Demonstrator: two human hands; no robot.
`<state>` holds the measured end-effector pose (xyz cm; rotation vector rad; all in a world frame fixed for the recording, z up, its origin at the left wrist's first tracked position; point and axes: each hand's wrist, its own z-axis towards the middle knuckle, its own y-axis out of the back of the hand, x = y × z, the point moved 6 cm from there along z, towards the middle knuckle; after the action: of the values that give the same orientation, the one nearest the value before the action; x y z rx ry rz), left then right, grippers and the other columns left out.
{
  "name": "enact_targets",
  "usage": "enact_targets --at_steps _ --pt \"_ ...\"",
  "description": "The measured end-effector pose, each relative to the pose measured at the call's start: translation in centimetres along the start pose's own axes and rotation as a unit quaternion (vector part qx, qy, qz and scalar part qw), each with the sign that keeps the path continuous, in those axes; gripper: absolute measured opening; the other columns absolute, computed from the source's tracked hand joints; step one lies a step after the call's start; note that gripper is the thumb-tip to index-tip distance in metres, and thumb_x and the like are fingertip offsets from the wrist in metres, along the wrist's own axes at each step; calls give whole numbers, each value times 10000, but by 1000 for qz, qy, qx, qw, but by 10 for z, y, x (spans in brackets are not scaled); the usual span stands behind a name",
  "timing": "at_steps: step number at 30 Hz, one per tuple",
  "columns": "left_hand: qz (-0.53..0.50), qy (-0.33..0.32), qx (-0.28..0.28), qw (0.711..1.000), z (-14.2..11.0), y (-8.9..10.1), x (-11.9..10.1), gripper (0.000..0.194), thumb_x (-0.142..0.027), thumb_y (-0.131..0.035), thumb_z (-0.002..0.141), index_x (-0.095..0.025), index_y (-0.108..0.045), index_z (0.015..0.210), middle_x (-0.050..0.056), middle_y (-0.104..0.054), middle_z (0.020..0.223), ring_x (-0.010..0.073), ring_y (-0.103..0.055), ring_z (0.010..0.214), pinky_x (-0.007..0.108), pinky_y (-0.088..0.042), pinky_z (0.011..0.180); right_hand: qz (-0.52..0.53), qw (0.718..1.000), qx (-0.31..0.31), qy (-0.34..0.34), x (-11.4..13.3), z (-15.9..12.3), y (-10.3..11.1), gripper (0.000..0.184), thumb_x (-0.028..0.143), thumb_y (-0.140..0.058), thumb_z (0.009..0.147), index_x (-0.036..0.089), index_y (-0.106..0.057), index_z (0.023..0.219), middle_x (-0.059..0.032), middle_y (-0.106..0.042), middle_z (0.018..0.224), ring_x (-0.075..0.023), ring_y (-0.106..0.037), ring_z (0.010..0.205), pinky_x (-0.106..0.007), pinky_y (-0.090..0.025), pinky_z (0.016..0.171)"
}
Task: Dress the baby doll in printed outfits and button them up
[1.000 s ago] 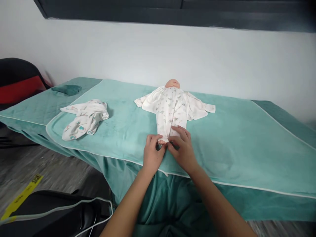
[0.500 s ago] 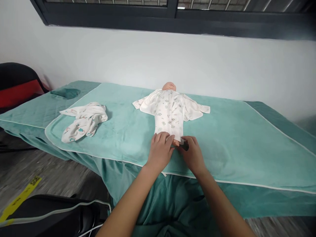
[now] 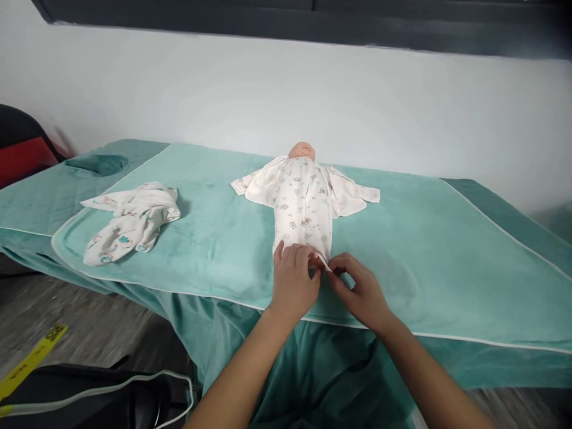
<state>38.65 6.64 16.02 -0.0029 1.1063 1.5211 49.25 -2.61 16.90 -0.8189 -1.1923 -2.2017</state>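
A baby doll lies on its back, its head toward the wall. White printed baby clothing covers its body, the sleeves spread out to both sides. At the clothing's lower end, my left hand is closed on the hem, fingers on top of the cloth. My right hand pinches the hem's right corner between thumb and finger and pulls it taut. The doll's feet are mostly hidden by the cloth and my hands.
A green velvety cover with white piping lies over the bed. To the left is a crumpled white printed garment. A face hole opens at the bed's left end. A black and red chair stands far left, and a black bag-like object lies below.
My right hand has drawn the hem corner out, and the cloth now covers the foot that showed before. The view has tilted down and shifted slightly.
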Motion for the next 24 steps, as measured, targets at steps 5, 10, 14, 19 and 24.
enact_targets --at_steps 5,10,14,19,24 --pt "-15 -19 -15 1000 -7 11 7 175 -196 -672 837 -234 -555 963 12 -669 957 208 -615 986 476 -365 1116 64 986 150 -23 -26 19 5 117 269 -536 962 218 -629 912 -25 -643 904 -157 -596 820 -289 -476 757" --pt "11 41 -95 995 32 41 60 139 -206 -458 968 -220 -592 934 52 -655 929 200 -610 924 356 -507 864 -160 986 -30 -29 -80 81 29 146 194 -554 881 204 -648 992 -71 -667 1024 -230 -586 913 -371 -460 840" --pt "165 45 46 984 88 6 111 328 -135 -467 900 -154 -604 1198 164 -605 1262 322 -487 1256 485 -432 1046 -347 938 17 -14 -107 123 -1 164 139 -516 860 167 -662 928 -158 -638 1078 -305 -515 1011 -427 -401 844" --pt "215 -3 106 971 126 -29 126 479 -140 -407 917 -151 -517 1383 163 -534 1416 324 -339 1421 528 -241 1190 -413 910 -29 0 -107 135 -9 180 117 -511 860 190 -623 740 -122 -634 891 -289 -497 968 -463 -306 902" --pt "177 -27 102 978 131 -30 122 459 -232 -510 892 -175 -571 1343 146 -634 1282 324 -452 1323 515 -183 1213 -294 955 -46 7 -109 128 5 171 141 -508 842 196 -642 750 -59 -650 859 -216 -562 882 -427 -325 954"
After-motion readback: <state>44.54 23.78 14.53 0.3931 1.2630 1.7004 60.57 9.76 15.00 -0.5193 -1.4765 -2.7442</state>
